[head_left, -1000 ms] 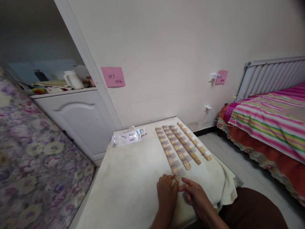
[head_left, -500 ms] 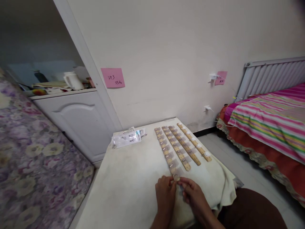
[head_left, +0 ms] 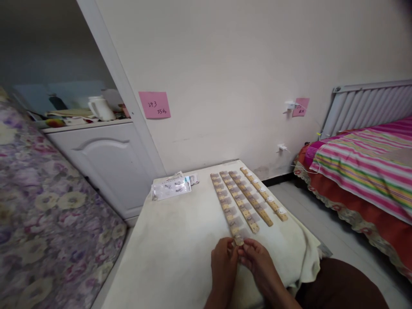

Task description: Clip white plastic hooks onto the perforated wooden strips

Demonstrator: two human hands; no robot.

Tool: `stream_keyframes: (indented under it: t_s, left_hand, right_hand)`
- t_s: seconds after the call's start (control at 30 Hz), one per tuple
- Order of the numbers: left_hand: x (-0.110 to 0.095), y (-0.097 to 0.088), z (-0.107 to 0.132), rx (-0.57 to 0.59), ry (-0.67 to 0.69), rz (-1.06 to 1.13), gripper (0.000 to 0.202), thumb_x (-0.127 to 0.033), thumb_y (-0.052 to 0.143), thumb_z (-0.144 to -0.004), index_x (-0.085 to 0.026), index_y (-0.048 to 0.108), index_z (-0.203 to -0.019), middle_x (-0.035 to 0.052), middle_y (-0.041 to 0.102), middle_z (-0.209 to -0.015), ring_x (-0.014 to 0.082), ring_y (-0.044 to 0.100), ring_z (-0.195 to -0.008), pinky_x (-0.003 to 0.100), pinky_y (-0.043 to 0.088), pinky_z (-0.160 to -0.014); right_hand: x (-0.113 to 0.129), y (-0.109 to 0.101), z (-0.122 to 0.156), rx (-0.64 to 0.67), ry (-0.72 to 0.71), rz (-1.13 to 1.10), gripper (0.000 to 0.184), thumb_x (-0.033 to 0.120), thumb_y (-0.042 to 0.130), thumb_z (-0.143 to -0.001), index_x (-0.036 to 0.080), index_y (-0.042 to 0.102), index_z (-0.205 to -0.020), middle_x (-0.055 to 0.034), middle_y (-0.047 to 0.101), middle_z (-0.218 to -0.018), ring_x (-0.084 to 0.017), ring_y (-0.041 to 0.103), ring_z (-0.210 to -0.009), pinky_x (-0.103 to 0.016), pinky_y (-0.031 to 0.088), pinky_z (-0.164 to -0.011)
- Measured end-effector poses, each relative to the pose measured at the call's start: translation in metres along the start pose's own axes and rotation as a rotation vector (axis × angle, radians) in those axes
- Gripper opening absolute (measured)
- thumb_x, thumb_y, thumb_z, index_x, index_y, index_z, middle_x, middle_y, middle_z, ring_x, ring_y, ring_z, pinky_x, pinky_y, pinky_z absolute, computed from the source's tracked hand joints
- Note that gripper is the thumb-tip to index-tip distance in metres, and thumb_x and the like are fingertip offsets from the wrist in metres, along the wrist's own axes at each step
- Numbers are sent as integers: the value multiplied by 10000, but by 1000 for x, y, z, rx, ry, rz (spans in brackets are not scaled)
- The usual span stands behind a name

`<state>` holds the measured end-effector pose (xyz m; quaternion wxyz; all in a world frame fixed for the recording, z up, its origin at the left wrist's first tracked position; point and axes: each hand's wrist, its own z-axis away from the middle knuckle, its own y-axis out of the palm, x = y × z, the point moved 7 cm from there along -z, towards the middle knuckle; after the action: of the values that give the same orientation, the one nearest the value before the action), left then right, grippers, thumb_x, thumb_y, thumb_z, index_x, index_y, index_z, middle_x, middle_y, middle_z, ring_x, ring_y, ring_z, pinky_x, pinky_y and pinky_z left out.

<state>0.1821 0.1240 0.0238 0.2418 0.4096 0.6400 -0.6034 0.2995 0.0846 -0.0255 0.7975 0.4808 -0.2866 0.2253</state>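
Note:
Several long wooden strips [head_left: 244,201] with small pieces fixed along them lie side by side on a white cloth-covered table [head_left: 180,249]. My left hand [head_left: 223,266] and my right hand [head_left: 259,264] meet at the near end of the leftmost strip [head_left: 227,206]. Both hands have their fingertips pinched together on that end or on a small piece there; what sits between the fingers is too small to make out.
A clear plastic packet [head_left: 170,188] lies at the table's far left corner. A flowered mattress [head_left: 48,206] stands to the left, a white cabinet [head_left: 106,159] behind it. A striped bed [head_left: 367,167] and radiator [head_left: 370,105] are at the right. Pink notes [head_left: 154,104] hang on the wall.
My hands have drawn closer together at the strip's near end, fingers going from loosely spread to pinched. The view has shifted slightly.

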Motion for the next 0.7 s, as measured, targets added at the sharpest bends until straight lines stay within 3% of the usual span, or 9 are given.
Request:
stream_keyframes:
  t_s: [0.1, 0.37, 0.5, 0.7]
  left_hand:
    - [1, 2, -1, 35, -34, 145, 196, -272, 501, -805, -199, 574, -971, 2, 667, -784, 156, 633, -665, 277, 477, -639]
    - [7, 2, 0, 48, -114, 390, 353, -287, 529, -783, -172, 512, -1116, 65, 684, -980, 183, 679, -833, 329, 542, -764]
    - [13, 6, -3, 53, -117, 472, 400, -297, 529, -777, -168, 493, -1154, 72, 690, -1022, 183, 675, -915, 326, 529, -839]
    - [16, 8, -10, 43, -168, 594, 448, -371, 545, -742, -163, 519, -1138, 64, 696, -975, 185, 681, -874, 307, 539, -795]
  right_hand:
    - [-2, 4, -4, 43, 2, -7, 386, 292, 846, -548, 147, 606, -813, -3, 679, -650, -109, 624, -589, -208, 495, -557]
    - [-3, 12, -8, 67, -11, 43, 347, 307, 842, -551, 141, 620, -759, 6, 657, -607, -110, 602, -556, -221, 492, -553]
    - [-4, 13, -8, 87, -23, 69, 313, 312, 817, -603, 141, 624, -781, -13, 680, -662, -116, 620, -597, -220, 490, -571]
    - [-6, 10, -11, 86, -15, 50, 321, 312, 810, -615, 145, 625, -819, -44, 721, -761, -150, 671, -676, -264, 525, -662]
